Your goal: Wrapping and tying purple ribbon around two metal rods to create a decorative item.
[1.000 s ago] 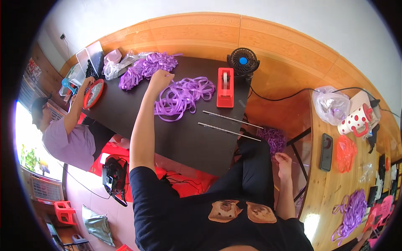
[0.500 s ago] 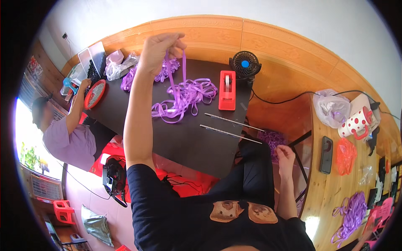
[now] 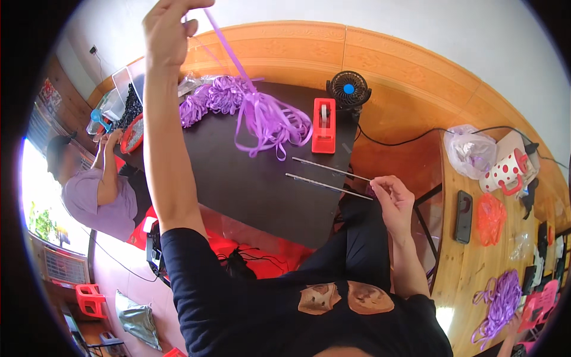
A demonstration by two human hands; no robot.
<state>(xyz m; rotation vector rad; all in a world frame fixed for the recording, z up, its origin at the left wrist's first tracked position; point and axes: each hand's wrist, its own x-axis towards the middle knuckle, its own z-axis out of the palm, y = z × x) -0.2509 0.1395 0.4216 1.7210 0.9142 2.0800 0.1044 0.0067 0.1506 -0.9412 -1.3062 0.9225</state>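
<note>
My left hand [image 3: 168, 34] is raised high at the upper left, its fingers closed on a strand of purple ribbon [image 3: 228, 46]. From there the strand runs taut down to a loose ribbon heap [image 3: 275, 122], which is partly lifted off the dark table [image 3: 256, 196]. Two thin patterned rods [image 3: 328, 185] lie side by side and reach past the table's right edge. At their outer ends is my right hand [image 3: 394, 202], thumb and fingers pinched near the tips. Whether it grips a rod or something small is hidden.
Beside the heap stand a red tape dispenser [image 3: 323, 126] and a black fan [image 3: 348, 89]. More purple ribbon [image 3: 208, 100] lies behind. A wooden table [image 3: 476, 268] at right holds a phone [image 3: 463, 217] and a dotted mug [image 3: 504, 172]. A person [image 3: 98, 187] works at the left.
My left hand has risen up and left, drawing the ribbon taut and lifting part of the heap. My right hand has moved up to the rod ends.
</note>
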